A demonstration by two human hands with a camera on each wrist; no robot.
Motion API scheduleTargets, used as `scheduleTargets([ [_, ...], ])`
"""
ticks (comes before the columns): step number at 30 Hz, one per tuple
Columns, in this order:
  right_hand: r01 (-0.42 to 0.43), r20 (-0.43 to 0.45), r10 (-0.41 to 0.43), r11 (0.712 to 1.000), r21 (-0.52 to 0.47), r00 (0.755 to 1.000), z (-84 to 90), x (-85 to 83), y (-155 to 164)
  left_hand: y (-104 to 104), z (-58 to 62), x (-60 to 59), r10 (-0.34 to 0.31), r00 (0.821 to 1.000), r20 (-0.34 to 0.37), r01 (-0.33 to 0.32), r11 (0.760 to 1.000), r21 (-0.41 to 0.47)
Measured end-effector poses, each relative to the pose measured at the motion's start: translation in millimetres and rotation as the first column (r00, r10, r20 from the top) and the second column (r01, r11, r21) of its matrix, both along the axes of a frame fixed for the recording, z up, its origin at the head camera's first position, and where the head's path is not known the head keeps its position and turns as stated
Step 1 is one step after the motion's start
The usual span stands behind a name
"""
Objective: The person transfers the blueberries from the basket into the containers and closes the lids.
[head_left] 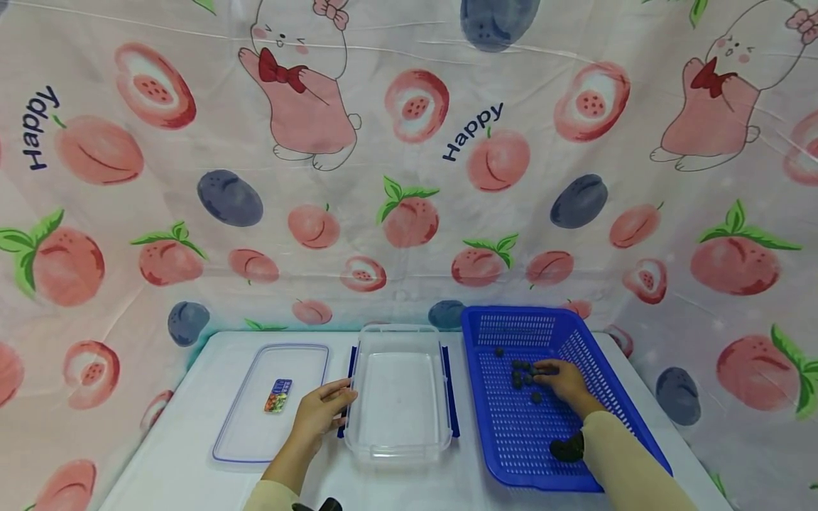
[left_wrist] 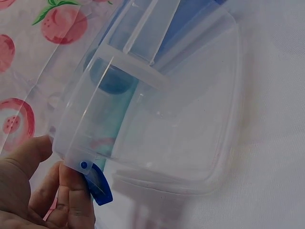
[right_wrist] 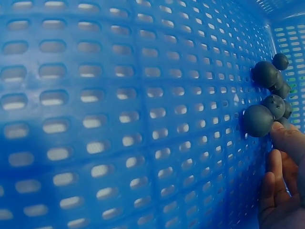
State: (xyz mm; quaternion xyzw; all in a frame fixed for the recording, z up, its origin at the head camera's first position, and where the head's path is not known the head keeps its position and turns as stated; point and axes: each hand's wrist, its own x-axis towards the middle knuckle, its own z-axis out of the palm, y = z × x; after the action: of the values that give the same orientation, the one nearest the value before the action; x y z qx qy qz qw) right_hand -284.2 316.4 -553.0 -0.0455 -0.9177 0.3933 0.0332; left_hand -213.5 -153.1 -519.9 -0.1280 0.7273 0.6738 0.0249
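hands at the clear box and the blue basket

a flat clear lid [head_left: 271, 401] with a small sticker lies at the left of the white table [head_left: 172, 468]. just beside it the left hand [head_left: 319, 415] rests on the left wall of the clear container [head_left: 399, 390], its fingers [left_wrist: 71, 195] loosely curled round the rim near the blue latch [left_wrist: 97, 183]. to the right stands the blue basket [head_left: 613, 397]. inside it the right hand [head_left: 565, 383] lies low, its fingertips [right_wrist: 286, 138] touching the dark berries [head_left: 522, 374] in a small group on the basket floor. i cannot tell if it grips one.
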Motion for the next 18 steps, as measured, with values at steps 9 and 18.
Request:
scheduleTargets([
  [9, -0.003, -0.003, 0.003, 1.000, 0.011, 1.000, 2.5, 1.3, -2.4, -1.4, 1.1, -1.4, -0.005, 1.000, -0.005, 0.005, 1.000, 0.004],
  [18, 0.025, 0.014, -0.025, 1.000, -0.007, 1.000, 2.6, 2.4, -3.9, -2.2, 2.3, -1.9, -0.013, 1.000, -0.005, 0.013, 1.000, 0.015],
])
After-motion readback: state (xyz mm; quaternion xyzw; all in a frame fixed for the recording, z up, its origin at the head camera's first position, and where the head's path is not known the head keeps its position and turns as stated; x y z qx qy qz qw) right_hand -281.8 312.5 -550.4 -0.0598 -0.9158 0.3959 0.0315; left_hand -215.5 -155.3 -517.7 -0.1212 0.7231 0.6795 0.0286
